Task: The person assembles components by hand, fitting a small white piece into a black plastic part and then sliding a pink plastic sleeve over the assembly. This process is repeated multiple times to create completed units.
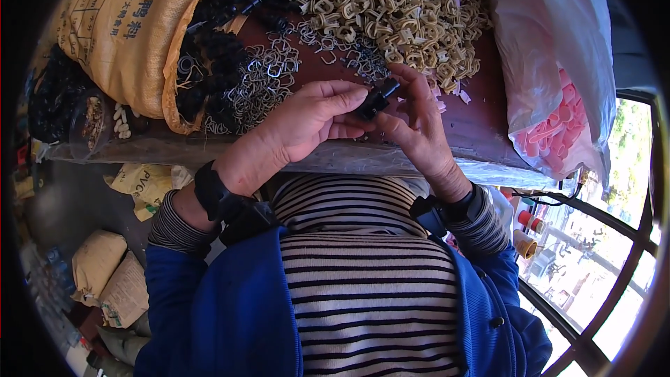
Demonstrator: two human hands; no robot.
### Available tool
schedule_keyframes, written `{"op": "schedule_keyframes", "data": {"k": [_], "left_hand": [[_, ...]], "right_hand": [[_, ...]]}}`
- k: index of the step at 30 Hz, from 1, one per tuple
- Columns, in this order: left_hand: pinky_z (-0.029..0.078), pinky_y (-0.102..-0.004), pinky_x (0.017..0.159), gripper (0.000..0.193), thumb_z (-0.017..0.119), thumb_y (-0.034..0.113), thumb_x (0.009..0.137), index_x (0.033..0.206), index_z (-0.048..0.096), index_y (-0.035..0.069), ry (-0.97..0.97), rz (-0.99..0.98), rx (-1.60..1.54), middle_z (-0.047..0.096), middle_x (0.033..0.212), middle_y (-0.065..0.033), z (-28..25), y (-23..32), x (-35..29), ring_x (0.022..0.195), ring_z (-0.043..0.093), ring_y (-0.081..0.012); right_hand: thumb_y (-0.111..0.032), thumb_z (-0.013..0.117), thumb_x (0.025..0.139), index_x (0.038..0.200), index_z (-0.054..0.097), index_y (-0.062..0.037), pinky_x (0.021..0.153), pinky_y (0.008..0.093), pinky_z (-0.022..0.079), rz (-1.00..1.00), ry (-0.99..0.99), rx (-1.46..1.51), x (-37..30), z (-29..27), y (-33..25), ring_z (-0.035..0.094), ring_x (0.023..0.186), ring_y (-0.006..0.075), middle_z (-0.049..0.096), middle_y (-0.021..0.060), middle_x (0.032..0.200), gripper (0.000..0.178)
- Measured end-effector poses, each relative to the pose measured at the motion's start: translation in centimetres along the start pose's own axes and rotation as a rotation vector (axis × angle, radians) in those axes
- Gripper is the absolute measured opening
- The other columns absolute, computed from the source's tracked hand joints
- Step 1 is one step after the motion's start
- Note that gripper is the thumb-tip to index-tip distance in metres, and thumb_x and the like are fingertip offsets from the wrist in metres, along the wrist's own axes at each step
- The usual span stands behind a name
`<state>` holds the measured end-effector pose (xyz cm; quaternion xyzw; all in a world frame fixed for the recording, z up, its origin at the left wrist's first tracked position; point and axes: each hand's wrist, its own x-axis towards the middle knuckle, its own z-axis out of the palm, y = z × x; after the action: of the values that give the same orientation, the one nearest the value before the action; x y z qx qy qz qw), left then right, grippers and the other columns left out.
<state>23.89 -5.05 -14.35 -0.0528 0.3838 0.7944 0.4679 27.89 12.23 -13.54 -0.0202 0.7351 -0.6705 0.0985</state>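
Note:
A small black plastic fitting [377, 101] with a thin stem is held over the table's front edge. My left hand [314, 115] pinches its body between thumb and fingers. From the other side, my right hand [422, 122] curls its fingers around the stem end, the thumb near the lower part. Exactly where the right fingertips touch is hard to make out. Just beyond my left hand lies a heap of bent metal rings [258, 80]. Behind both hands rises a big pile of beige plastic clips [405, 17], with small dark metal bits [366, 59] at its near edge.
A yellow woven sack [132, 35] lies open at the left, black plastic parts [209, 49] spilling out. On the right, a clear plastic bag [551, 21] holds pink pieces [555, 126]. A small clear tub [91, 122] stands at the table's left end. Filled sacks [101, 262] rest on the floor.

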Motion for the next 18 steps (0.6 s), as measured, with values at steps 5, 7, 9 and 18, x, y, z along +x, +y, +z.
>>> {"op": "schedule_keyframes", "data": {"k": [5, 7, 9, 18], "left_hand": [[0.048, -0.0260, 0.071, 0.025, 0.047, 0.017, 0.084, 0.105, 0.051, 0.002, 0.008, 0.028, 0.109, 0.057, 0.091, -0.0067, 0.33, -0.27, -0.15, 0.081, 0.056, -0.0137], [0.048, -0.0257, 0.071, 0.025, 0.048, 0.017, 0.084, 0.104, 0.051, 0.002, 0.007, 0.035, 0.135, 0.057, 0.091, -0.0064, 0.42, -0.36, -0.14, 0.081, 0.056, -0.0127], [0.048, -0.0251, 0.071, 0.025, 0.049, 0.017, 0.084, 0.102, 0.052, 0.001, 0.000, 0.033, 0.160, 0.056, 0.090, -0.0062, 0.39, -0.52, -0.08, 0.080, 0.056, -0.0120], [0.048, -0.0235, 0.068, 0.025, 0.053, 0.019, 0.082, 0.098, 0.055, 0.000, -0.016, 0.000, 0.145, 0.056, 0.088, -0.0067, 0.44, -0.56, -0.26, 0.078, 0.055, -0.0127]], "right_hand": [[-0.006, 0.054, 0.070, 0.121, 0.027, -0.0031, 0.072, 0.0234, 0.042, 0.024, -0.004, -0.027, 0.02, 0.32, 0.05, 0.047, 0.084, 0.0111, 0.043, 0.0073, 0.100, 0.058], [-0.005, 0.053, 0.070, 0.121, 0.027, -0.0033, 0.074, 0.0237, 0.041, 0.042, -0.008, -0.026, 0.03, 0.34, 0.22, 0.046, 0.087, 0.0113, 0.043, 0.0073, 0.101, 0.057], [-0.002, 0.051, 0.070, 0.121, 0.028, -0.0035, 0.077, 0.0244, 0.040, 0.017, -0.013, -0.045, 0.10, 0.32, 0.84, 0.046, 0.089, 0.0125, 0.043, 0.0073, 0.101, 0.056], [-0.001, 0.050, 0.069, 0.119, 0.030, -0.0030, 0.079, 0.0260, 0.040, 0.051, -0.054, 0.156, 0.03, 0.78, 0.80, 0.046, 0.091, 0.0141, 0.045, 0.0075, 0.099, 0.054]]}}
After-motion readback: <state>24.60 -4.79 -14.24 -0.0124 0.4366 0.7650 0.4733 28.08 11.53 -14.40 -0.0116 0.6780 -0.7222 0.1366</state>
